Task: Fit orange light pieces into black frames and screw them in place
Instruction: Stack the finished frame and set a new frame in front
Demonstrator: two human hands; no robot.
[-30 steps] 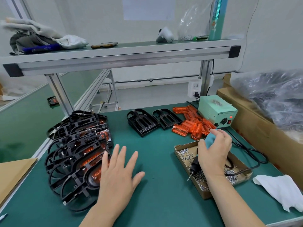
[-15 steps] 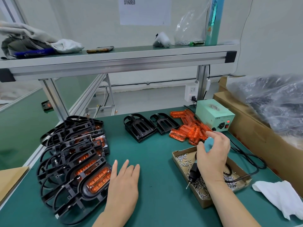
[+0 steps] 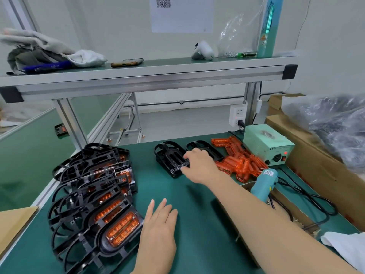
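Observation:
Two empty black frames lie at the back of the green table: the left black frame (image 3: 171, 158) and a second black frame (image 3: 207, 147) partly hidden behind my right hand (image 3: 199, 166). My right hand reaches across and pinches the near right end of the left black frame between fingers and thumb. A pile of orange light pieces (image 3: 242, 162) lies just right of it. My left hand (image 3: 158, 232) rests flat on the table beside a stack of assembled frames (image 3: 98, 196) with orange lights fitted. The teal electric screwdriver (image 3: 264, 183) lies free by my right forearm.
A green power supply (image 3: 265, 144) stands behind the orange pile, its black cables trailing right. A cardboard screw box (image 3: 245, 184) is mostly hidden under my arm. A white cloth (image 3: 345, 246) and large cardboard box (image 3: 320, 161) sit at the right. An aluminium shelf (image 3: 148, 76) spans overhead.
My right hand let go of the screwdriver and reached forward left to the black frame. My left hand slid back a little from the stack.

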